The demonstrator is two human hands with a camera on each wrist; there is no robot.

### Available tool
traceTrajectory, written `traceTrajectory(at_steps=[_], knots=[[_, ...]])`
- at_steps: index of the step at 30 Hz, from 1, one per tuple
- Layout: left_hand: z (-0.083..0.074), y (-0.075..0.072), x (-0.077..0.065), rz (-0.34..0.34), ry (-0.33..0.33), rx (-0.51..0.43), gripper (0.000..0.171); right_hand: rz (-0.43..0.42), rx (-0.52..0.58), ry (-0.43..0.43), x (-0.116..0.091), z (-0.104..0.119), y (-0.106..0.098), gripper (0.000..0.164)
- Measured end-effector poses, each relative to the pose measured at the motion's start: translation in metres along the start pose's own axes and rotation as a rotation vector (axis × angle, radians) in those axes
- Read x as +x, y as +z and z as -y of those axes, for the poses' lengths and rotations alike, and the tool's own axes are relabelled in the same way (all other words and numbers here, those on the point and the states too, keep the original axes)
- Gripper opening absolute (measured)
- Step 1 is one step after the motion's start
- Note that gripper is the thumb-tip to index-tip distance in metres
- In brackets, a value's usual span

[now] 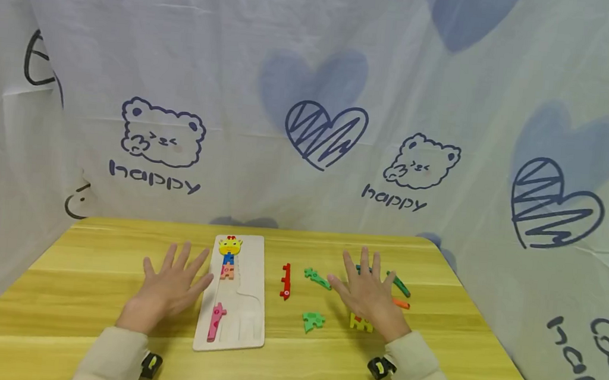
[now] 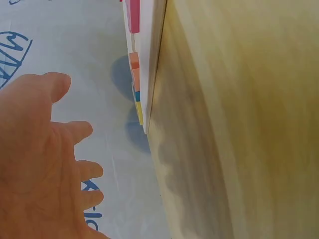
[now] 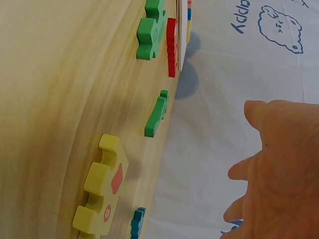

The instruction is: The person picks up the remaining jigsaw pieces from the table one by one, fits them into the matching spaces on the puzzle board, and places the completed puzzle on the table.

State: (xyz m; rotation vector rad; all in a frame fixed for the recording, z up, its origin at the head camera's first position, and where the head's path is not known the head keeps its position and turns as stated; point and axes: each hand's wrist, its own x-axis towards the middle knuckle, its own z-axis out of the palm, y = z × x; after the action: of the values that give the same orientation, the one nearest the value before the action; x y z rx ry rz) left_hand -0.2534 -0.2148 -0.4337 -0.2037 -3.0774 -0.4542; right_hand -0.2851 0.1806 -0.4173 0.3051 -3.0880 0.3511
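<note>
Both hands are held above the table with fingers spread, and neither holds anything. My left hand (image 1: 166,289) hovers by the left edge of a pale puzzle board (image 1: 247,269). Set in the board are a yellow giraffe head (image 1: 230,246), a blue piece (image 1: 228,260), an orange piece (image 1: 227,271) and, lower down, a pink leg-shaped piece (image 1: 215,322). My right hand (image 1: 371,298) is over the loose pieces on the right, partly covering them. Under it lies a yellow piece with red patches (image 3: 107,186); a long green piece (image 1: 318,278) is by its thumb.
Between board and right hand lie a red piece (image 1: 286,281) and a broader green piece (image 1: 313,321). Beyond the right hand are a dark green piece (image 1: 399,284), an orange piece (image 1: 401,303) and a teal piece (image 3: 138,222). A printed cloth (image 1: 303,202) hangs behind the table.
</note>
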Motion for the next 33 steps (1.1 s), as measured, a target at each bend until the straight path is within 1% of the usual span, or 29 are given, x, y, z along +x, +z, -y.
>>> traceTrajectory(at_steps=[9,19,25,33], knots=[[-0.001,0.003,0.003,0.051,0.019,0.013,0.068,0.005,0.022,-0.004,0.0,0.004,0.0,0.078],[0.001,0.006,0.007,0.06,0.027,0.092,0.067,0.02,0.021,-0.023,-0.002,0.004,0.0,0.078],[0.001,0.004,0.011,0.101,0.022,0.122,0.066,0.018,0.012,-0.033,-0.002,0.004,0.0,0.078],[0.002,0.004,0.014,0.164,0.017,0.12,0.067,0.014,0.003,-0.038,-0.001,0.003,0.0,0.077]])
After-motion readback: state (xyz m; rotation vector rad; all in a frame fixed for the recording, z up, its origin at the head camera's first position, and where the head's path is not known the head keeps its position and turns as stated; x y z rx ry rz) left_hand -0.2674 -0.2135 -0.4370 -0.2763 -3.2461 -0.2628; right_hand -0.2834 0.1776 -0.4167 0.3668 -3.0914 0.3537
